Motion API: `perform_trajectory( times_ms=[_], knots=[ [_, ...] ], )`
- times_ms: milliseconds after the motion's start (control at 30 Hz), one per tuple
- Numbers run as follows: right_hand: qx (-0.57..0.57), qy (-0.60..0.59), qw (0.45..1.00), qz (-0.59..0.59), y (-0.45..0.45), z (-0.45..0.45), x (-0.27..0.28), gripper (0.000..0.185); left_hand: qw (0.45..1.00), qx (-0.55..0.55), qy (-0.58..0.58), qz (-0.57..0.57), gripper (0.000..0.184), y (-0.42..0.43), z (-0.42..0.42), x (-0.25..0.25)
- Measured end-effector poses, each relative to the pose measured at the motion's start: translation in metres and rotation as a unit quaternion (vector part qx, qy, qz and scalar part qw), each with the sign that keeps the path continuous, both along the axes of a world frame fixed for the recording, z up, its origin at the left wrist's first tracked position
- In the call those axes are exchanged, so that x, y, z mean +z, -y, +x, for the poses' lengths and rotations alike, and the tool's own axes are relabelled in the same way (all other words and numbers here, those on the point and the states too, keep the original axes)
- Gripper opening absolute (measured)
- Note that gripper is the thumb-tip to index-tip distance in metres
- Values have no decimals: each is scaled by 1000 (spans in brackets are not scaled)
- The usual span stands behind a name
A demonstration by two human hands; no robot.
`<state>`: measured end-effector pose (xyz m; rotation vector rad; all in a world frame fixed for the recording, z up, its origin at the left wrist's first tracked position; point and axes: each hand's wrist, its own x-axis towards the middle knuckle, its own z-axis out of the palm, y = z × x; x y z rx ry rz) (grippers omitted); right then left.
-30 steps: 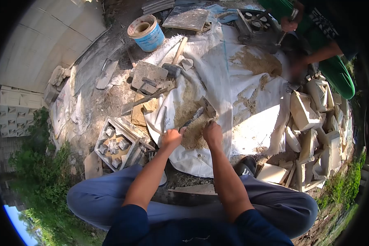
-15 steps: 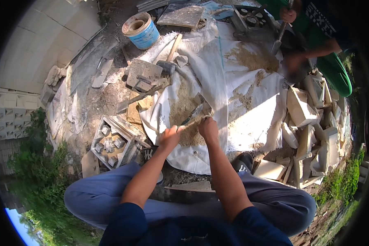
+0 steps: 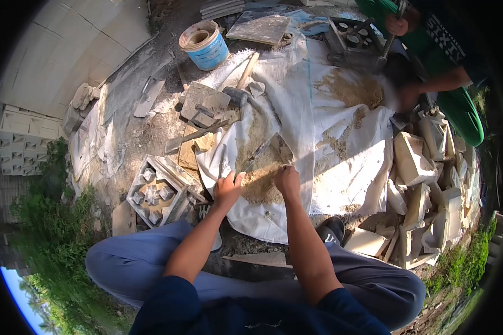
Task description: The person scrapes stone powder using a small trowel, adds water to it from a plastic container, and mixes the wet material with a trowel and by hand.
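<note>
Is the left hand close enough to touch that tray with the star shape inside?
Probably yes: the left hand is near the tray, and nothing tall seems to stand between them.

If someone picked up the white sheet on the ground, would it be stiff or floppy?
Probably floppy: the white sheet already lies in creases and folds. The sandy material on it would likely make it sag and feel heavier, and some grains might slide off, since they look loose.
</note>
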<state>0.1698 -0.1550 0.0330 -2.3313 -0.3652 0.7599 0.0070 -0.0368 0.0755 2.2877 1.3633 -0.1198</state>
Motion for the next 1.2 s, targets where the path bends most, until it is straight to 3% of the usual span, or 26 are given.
perform_trajectory(
  times_ms=[33, 100, 167, 233, 300, 333, 467, 733, 867, 967, 1100, 1200],
  knots=[
    [-4, -2, 1000, -2, 0, -1, 1, 38, 998, 23, 43, 38, 45, -1, -6, -7],
    [-5, 0, 1000, 2, -3, 0, 7, 38, 999, 24, 48, 6, 47, -17, -14, -24],
    [-7, -20, 1000, -15, -3, 0, 14, 39, 999, 5, -26, -48, 57, -37, -16, -41],
    [-3, -12, 1000, -22, -4, 3, 14, 39, 996, 24, -40, -70, 62, -46, -5, -17],
    [-3, -13, 999, -33, -2, 0, 12, 39, 1000, 12, -12, 17, 63, -37, -2, 19],
    [2, -10, 999, -31, -2, 0, 12, 40, 999, 35, 17, 3, 61, -28, -5, 23],
    [-1, 14, 1000, -21, -4, -3, 4, 38, 999, 44, -16, 21, 54, -16, -33, -21],
    [26, 17, 999, -21, -1, 1, -6, 42, 991, 61, 75, 96, 54, -3, -40, -30],
    [33, 57, 997, -28, -3, 1, -15, 44, 996, 73, 49, 14, 49, -15, -29, -34],
    [35, 32, 999, -26, -2, 0, -11, 44, 999, 49, 17, -4, 54, -4, -14, 1],
    [32, 51, 998, -30, -5, -3, -7, 42, 997, 61, -1, 47, 54, -3, -5, -63],
    [14, 83, 996, 4, -1, -1, -13, 39, 998, 51, 31, 18, 52, -6, 12, -9]
  ],
)
